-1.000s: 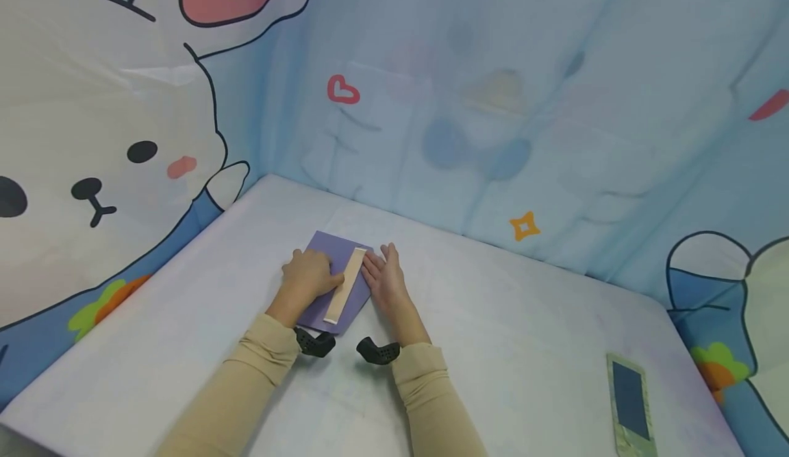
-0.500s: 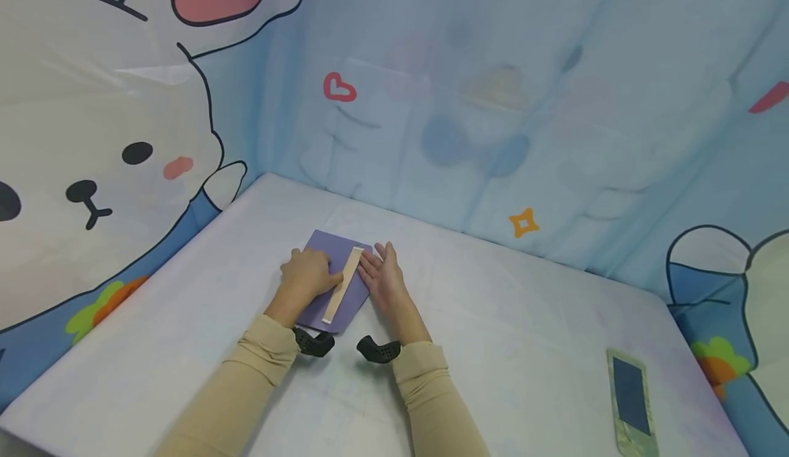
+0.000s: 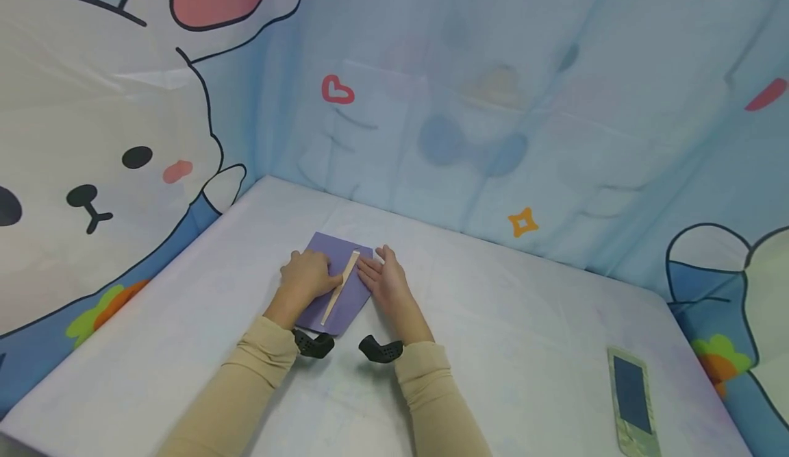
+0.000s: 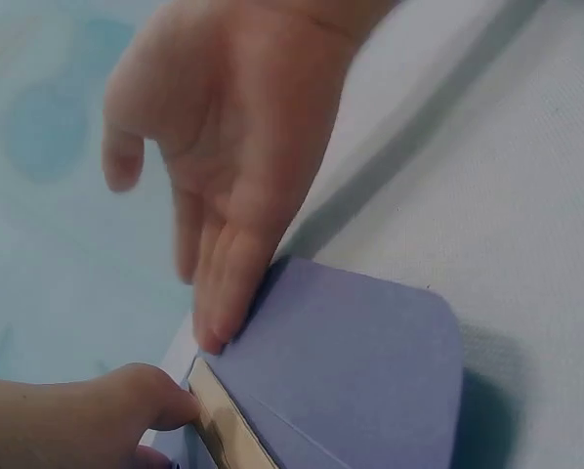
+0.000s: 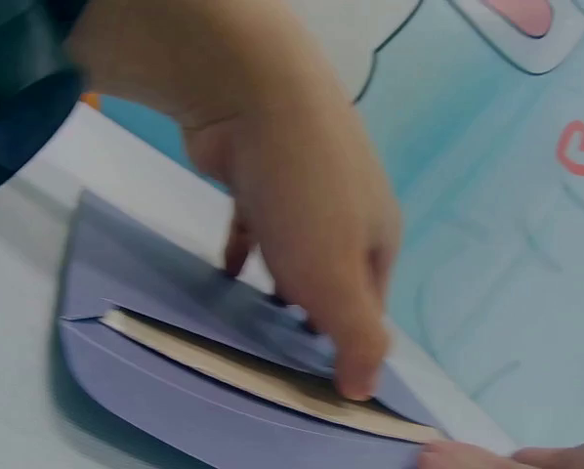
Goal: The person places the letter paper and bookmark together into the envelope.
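Two hands meet at a purple envelope [image 3: 351, 299] on the desk [image 3: 524, 347], nearer the far left corner than the right edge. The left hand [image 3: 306, 277] grips its left side, thumb bent onto the cream strip [image 4: 229, 425]. The right hand [image 3: 387, 282], fingers extended, touches it beside the strip's far end. One pale-framed dark rectangle [image 3: 633, 395] lies near the desk's right edge.

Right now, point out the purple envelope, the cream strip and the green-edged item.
Purple envelope [image 3: 352, 299]: head view, right-hand side.
Cream strip [image 5: 248, 375]: right wrist view, mid-length.
Green-edged item [image 3: 632, 395]: head view, dark panel.
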Demonstrator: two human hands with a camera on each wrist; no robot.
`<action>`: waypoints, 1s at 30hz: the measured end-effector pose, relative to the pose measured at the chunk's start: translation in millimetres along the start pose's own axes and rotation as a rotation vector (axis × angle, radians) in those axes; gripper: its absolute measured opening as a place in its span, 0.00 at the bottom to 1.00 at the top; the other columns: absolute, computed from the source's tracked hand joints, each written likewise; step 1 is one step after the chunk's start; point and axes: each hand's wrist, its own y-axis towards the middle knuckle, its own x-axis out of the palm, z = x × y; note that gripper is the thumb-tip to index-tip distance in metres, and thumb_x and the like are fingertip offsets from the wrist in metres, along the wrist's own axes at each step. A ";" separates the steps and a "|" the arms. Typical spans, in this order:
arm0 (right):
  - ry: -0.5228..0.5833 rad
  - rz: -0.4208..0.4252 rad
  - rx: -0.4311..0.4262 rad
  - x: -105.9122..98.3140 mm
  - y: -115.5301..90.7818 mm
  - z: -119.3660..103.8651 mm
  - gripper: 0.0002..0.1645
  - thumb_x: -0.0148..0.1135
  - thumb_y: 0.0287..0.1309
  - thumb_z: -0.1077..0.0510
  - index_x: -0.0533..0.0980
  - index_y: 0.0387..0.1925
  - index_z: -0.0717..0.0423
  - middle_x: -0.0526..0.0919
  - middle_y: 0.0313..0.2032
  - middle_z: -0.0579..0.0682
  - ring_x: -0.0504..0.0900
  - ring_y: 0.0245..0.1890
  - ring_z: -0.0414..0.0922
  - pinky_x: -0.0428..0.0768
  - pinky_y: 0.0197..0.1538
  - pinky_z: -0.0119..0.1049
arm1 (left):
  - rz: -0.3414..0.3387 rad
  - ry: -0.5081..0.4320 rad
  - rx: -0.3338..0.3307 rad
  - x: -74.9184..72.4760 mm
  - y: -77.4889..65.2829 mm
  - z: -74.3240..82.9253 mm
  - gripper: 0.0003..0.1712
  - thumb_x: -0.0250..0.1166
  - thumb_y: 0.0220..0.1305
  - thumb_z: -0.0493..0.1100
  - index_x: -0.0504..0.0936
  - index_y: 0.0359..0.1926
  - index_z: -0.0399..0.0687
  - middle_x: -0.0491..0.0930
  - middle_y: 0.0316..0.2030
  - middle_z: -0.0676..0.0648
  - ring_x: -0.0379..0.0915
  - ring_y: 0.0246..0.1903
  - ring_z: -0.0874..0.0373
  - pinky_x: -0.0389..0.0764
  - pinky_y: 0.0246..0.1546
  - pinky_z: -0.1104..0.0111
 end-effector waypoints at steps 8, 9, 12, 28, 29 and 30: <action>-0.203 -0.114 0.232 -10.6 -21.1 -18.1 0.42 0.31 0.63 0.35 0.51 0.65 0.63 0.71 0.54 0.67 0.74 0.54 0.56 0.72 0.56 0.44 | -0.007 0.007 -0.002 1.6 2.1 0.5 0.25 0.58 0.50 0.58 0.81 0.44 0.49 0.77 0.47 0.42 0.67 0.48 0.41 0.72 0.39 0.44; -0.229 -0.131 0.248 -10.2 -24.3 -18.1 0.43 0.31 0.63 0.34 0.53 0.65 0.63 0.73 0.53 0.67 0.75 0.53 0.55 0.73 0.55 0.44 | -0.009 0.008 0.000 1.5 2.6 0.8 0.25 0.58 0.50 0.58 0.81 0.44 0.49 0.77 0.47 0.41 0.67 0.48 0.41 0.72 0.39 0.44; -0.255 -0.165 0.290 -5.6 -32.5 -15.4 0.42 0.32 0.63 0.34 0.55 0.62 0.64 0.76 0.49 0.66 0.78 0.49 0.54 0.74 0.53 0.43 | -0.008 0.014 0.004 0.2 4.5 1.2 0.25 0.59 0.50 0.58 0.81 0.44 0.49 0.77 0.46 0.42 0.67 0.48 0.41 0.72 0.39 0.45; -0.155 -0.096 0.250 10.3 -38.5 2.2 0.38 0.32 0.65 0.39 0.47 0.61 0.67 0.74 0.50 0.70 0.78 0.49 0.56 0.75 0.52 0.44 | -0.017 0.015 0.001 0.0 1.9 -0.7 0.27 0.58 0.49 0.58 0.79 0.49 0.50 0.75 0.50 0.41 0.66 0.50 0.40 0.71 0.40 0.44; -0.138 -0.055 0.214 10.2 -36.9 2.2 0.37 0.32 0.66 0.41 0.47 0.61 0.67 0.73 0.50 0.70 0.77 0.50 0.56 0.75 0.52 0.43 | -0.017 0.015 0.000 0.2 2.0 -0.7 0.27 0.58 0.50 0.58 0.79 0.49 0.50 0.75 0.50 0.41 0.66 0.50 0.40 0.71 0.40 0.44; -0.107 -0.019 0.179 10.0 -35.3 2.1 0.37 0.32 0.66 0.41 0.46 0.61 0.67 0.72 0.52 0.70 0.76 0.51 0.57 0.74 0.53 0.43 | -0.016 0.016 -0.001 0.4 1.9 -0.6 0.28 0.58 0.50 0.58 0.79 0.49 0.50 0.75 0.50 0.41 0.66 0.50 0.40 0.71 0.40 0.44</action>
